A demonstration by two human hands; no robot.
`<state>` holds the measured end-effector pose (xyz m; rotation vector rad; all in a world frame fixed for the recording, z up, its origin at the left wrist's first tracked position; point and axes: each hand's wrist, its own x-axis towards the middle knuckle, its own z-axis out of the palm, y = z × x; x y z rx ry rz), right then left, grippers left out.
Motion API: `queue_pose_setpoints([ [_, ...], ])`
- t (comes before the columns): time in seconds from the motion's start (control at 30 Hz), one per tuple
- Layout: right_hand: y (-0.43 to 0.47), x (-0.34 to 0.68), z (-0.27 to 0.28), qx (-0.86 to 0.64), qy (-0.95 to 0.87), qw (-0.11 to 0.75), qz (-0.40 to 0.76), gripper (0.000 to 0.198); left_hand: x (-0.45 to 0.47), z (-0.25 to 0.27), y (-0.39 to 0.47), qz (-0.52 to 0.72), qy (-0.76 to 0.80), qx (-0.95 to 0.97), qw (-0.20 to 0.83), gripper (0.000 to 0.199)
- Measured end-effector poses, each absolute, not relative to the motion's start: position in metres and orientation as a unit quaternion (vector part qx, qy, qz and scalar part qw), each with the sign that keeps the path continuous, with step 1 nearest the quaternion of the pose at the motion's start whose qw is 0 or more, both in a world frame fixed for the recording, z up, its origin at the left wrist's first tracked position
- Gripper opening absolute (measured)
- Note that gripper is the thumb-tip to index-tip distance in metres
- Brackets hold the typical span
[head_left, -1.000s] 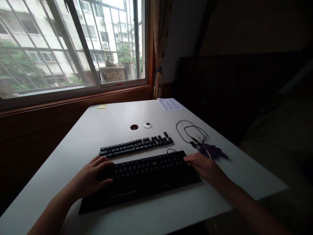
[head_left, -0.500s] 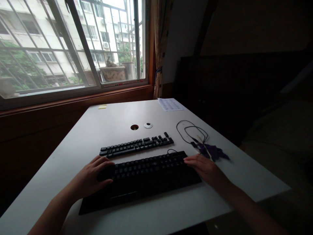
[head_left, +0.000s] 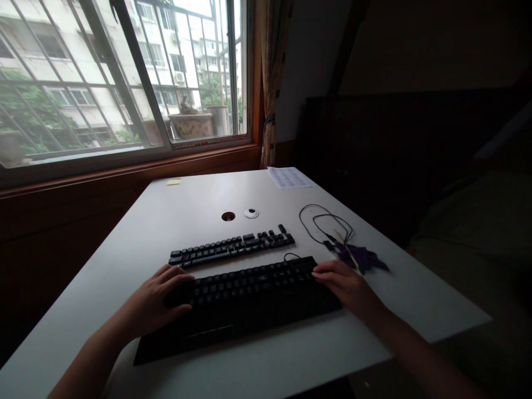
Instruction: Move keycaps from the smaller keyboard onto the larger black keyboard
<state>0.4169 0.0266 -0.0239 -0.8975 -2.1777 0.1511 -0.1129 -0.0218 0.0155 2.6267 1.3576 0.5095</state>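
A black keyboard (head_left: 253, 296) with a wide palm rest lies near the front of the white table. My left hand (head_left: 160, 296) grips its left end, thumb toward the front and fingers over the far side. At the right end, my right hand (head_left: 343, 280) has its fingers pressed together against the keyboard's edge; the undersides of those fingers are hidden. Just behind the keyboard stand rows of loose black keycaps (head_left: 233, 246), lined up side by side. One keycap (head_left: 282, 228) sits a little apart at their right end.
Right of the keyboard lie a looped black cable (head_left: 326, 213) and a purple cloth (head_left: 363, 257) with a thin pale stick across it. The white table (head_left: 195, 202) has a round hole (head_left: 228, 216) beside a white cap (head_left: 251, 213). Printed paper (head_left: 291, 178) and yellow notes (head_left: 173, 181) lie farther back.
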Motion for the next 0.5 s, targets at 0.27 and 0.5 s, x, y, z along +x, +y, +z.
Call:
queue_pose_setpoints([
  [0.27,0.0254,0.4205,-0.0257,-0.379,-0.844,0.376,0.062,0.019,-0.1125,0.0151,-0.0209,0.174,0.450,0.873,0.071,0.043],
  [0.5,0.0210,0.4162,-0.0203,-0.397,-0.839,0.366,0.067,0.020,-0.1112,0.0170,-0.0208,0.174,0.451,0.872,0.072,0.043],
])
